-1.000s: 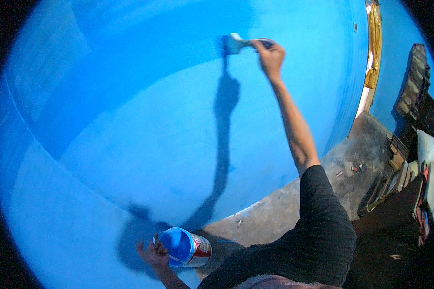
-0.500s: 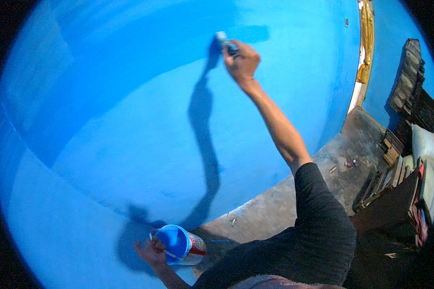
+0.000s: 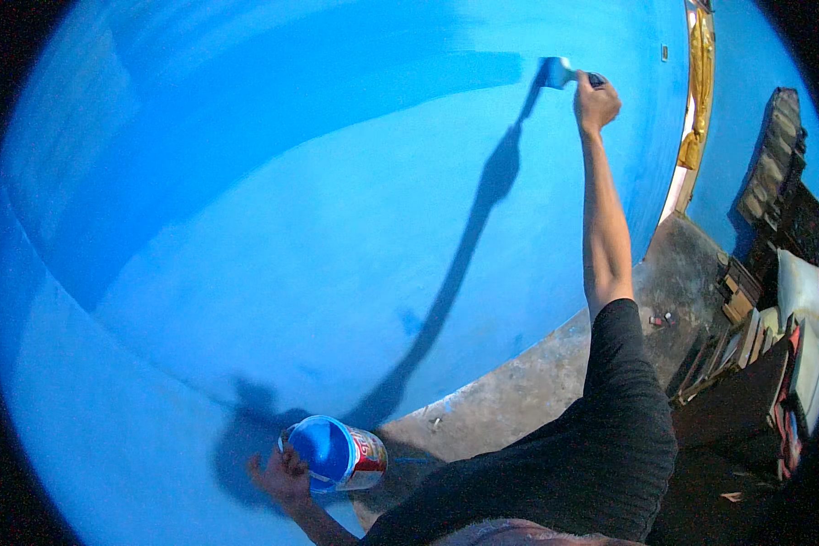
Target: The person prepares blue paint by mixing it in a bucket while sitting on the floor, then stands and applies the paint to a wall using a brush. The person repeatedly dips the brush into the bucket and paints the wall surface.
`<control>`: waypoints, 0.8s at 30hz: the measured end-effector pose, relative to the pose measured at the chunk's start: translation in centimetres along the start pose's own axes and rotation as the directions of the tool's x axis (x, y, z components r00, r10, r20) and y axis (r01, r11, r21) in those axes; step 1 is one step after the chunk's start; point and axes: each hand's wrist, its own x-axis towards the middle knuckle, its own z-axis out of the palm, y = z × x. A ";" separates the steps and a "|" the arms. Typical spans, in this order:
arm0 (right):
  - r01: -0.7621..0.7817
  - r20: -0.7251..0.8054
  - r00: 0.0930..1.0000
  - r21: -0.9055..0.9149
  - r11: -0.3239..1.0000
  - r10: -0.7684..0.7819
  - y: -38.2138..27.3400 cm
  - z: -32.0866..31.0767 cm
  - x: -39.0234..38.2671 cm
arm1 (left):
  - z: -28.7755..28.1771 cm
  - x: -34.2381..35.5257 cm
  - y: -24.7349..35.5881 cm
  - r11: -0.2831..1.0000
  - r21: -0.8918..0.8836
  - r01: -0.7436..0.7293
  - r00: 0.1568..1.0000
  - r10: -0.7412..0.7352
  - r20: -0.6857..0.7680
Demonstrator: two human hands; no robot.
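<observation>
My right hand (image 3: 598, 105) is closed round the dark handle of a paintbrush (image 3: 557, 73), my arm stretched up and to the right. The blue-coated bristles point left and lie at or close to the wall (image 3: 337, 227), by the right end of a darker, freshly painted blue band (image 3: 409, 82). Low down, my left hand (image 3: 284, 475) holds a paint bucket (image 3: 366, 460) by its handle at the rim. Blue paint shows inside the tilted bucket, and its side carries a red and white label.
A concrete floor (image 3: 491, 400) runs along the wall's foot, with small bits of debris (image 3: 662, 319) on it. Stacked boards and a white cushion (image 3: 798, 289) stand at the right, below a dark carved wooden piece (image 3: 769, 173). A yellow curtain (image 3: 696, 91) hangs in a doorway.
My right hand has swept the paintbrush rightward along the wall, and the dark band reaches farther right. My left hand and the bucket have shifted only slightly.
</observation>
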 end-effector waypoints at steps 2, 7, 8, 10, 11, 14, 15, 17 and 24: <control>0.051 -0.019 0.998 -0.145 0.988 -0.054 -1.0 0.6 -0.7 | -0.7 0.4 -0.4 1.000 -0.018 0.008 1.000 -0.008 0.014; 0.224 0.163 0.962 -0.010 0.974 -0.220 -10.7 1.0 -9.8 | -2.9 3.0 -0.1 0.989 0.024 0.143 0.964 -0.145 0.225; 0.297 0.137 0.943 0.066 0.953 -0.303 -13.4 0.6 -12.4 | -3.5 3.7 0.0 0.984 0.044 0.170 0.945 -0.175 0.275; 0.429 0.064 0.891 0.205 0.880 -0.450 -18.3 0.0 -17.2 | -5.5 5.2 -0.1 0.903 -0.255 0.346 0.919 -0.271 0.286; 0.472 0.000 0.870 0.288 0.833 -0.494 -21.1 -0.3 -19.2 | -5.6 5.4 0.1 0.883 -0.295 0.366 0.917 -0.287 0.277; 0.495 -0.008 0.833 0.458 0.738 -0.554 -29.9 -1.6 -27.0 | -4.0 3.0 0.9 0.944 -0.205 0.256 0.962 -0.229 0.148; 0.460 0.012 0.838 0.525 0.717 -0.546 -32.6 -2.1 -29.0 | -2.5 2.3 0.9 0.969 -0.127 0.214 0.973 -0.201 0.110; 0.372 0.061 0.847 0.640 0.672 -0.528 -37.9 -2.8 -33.9 | -1.8 1.6 1.8 0.991 0.046 0.127 0.991 -0.128 0.024; 0.189 0.173 0.774 0.855 0.482 -0.610 -50.9 -6.6 -45.0 | -7.9 7.0 3.6 0.975 0.066 0.211 0.905 -0.220 0.364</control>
